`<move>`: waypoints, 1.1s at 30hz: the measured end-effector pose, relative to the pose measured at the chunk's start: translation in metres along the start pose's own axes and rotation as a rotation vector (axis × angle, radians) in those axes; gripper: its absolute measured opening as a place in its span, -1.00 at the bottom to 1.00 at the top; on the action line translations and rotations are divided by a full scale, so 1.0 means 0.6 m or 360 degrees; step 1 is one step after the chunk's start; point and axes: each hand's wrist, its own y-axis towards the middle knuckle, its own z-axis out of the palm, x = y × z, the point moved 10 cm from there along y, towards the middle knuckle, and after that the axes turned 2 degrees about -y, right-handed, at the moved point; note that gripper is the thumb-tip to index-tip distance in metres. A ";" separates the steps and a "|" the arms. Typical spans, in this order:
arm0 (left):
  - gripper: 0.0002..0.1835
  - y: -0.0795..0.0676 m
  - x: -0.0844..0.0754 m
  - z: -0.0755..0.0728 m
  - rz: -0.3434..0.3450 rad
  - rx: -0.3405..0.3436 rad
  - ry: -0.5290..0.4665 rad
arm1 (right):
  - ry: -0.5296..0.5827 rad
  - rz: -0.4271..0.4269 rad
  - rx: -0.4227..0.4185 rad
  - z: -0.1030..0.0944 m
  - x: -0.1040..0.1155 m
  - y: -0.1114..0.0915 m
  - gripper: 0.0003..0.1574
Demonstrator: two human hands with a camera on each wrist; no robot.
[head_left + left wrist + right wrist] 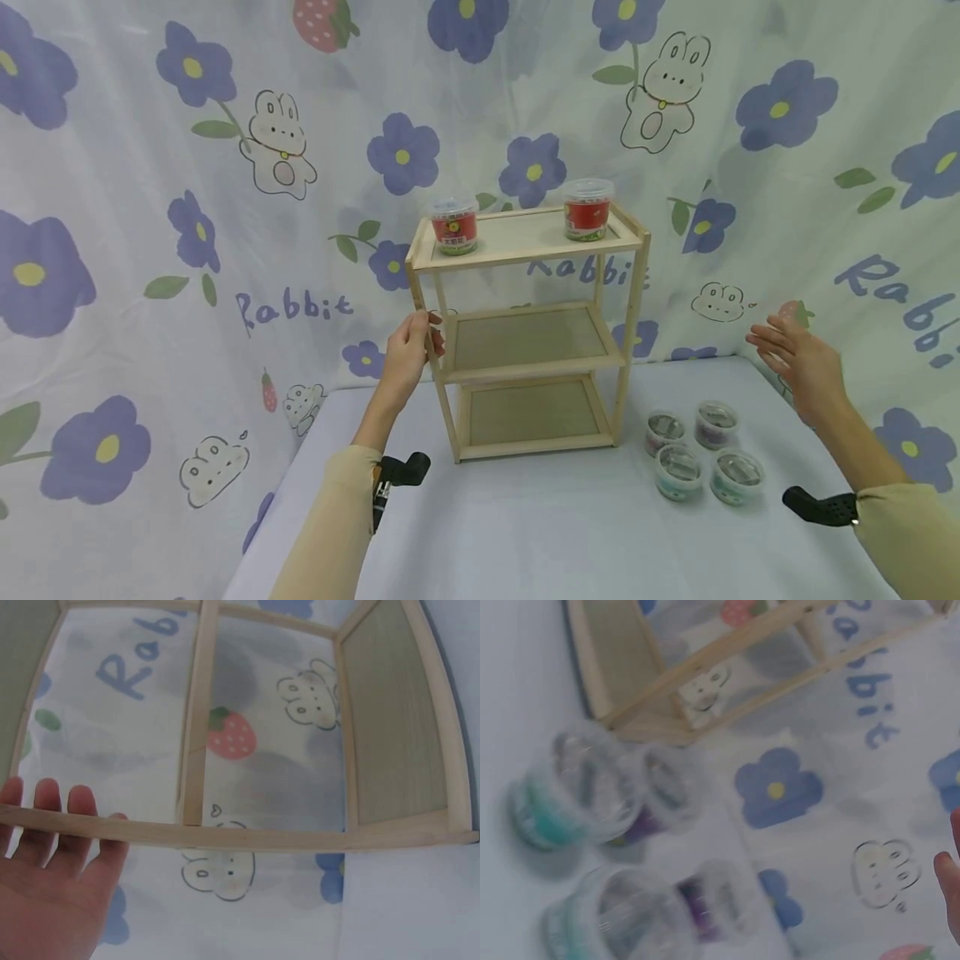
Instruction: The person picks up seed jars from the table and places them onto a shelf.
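Observation:
A three-tier wooden shelf [536,362] stands on the table. My left hand [408,348] grips its left front post, and in the left wrist view the fingers [82,799] pass behind that post. On the top tier sit two clear-lidded tubs with red labels, the left tub [454,227] at the left end and the right tub [588,210] toward the right end. My right hand [806,367] is raised in the air to the right of the shelf, holding nothing, fingers extended. Only its fingertips [949,874] show at the edge of the right wrist view.
Several clear-lidded tubs stand grouped on the table right of the shelf: teal ones [738,477] in front, purple ones [716,424] behind. A white cloth [540,533] covers the table. A curtain [322,225] printed with flowers and rabbits hangs behind.

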 end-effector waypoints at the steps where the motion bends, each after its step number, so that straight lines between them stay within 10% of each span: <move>1: -0.47 0.000 -0.001 0.000 0.0003 0.0001 -0.0001 | 0.0008 0.0005 0.0011 -0.006 -0.010 -0.007 -0.77; 11: -0.48 -0.001 -0.004 0.001 0.0010 0.0007 -0.0008 | -0.0070 -0.0012 0.0114 -0.063 -0.114 -0.077 -0.61; 33: -0.48 -0.004 0.000 0.000 0.0012 -0.0018 0.0042 | -0.0495 0.0357 -0.0216 -0.151 -0.268 -0.170 -0.74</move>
